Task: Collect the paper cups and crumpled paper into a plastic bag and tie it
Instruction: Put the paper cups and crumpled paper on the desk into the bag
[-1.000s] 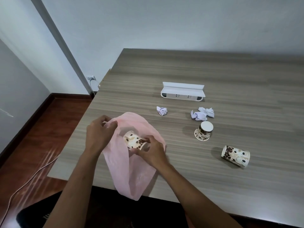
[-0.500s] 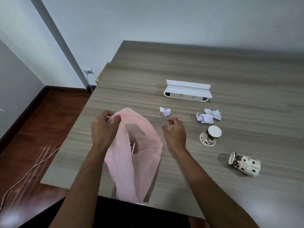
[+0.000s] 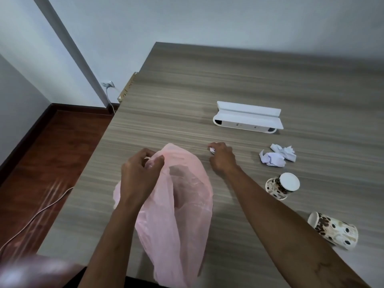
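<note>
Keep your left hand [image 3: 138,175] pinching the pink plastic bag [image 3: 176,215] rim high at the table's [image 3: 207,80] near edge — mouth gaping. Your right hand [image 3: 221,157], arm stretched forward, curls round the small crumpled paper [image 3: 212,150] just beyond the bag — lift it cleanly, drop it straight in.

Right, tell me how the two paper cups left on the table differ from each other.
The nearer cup lies on its side, while the farther cup stands mouth down, leaning a little. The nearer cup shows its whole patterned wall and open rim; the farther cup shows mostly its plain white base. The farther cup sits closer to the crumpled paper; the nearer cup lies close to the right forearm. Both carry the same brown spotted print and rest on the table.
</note>
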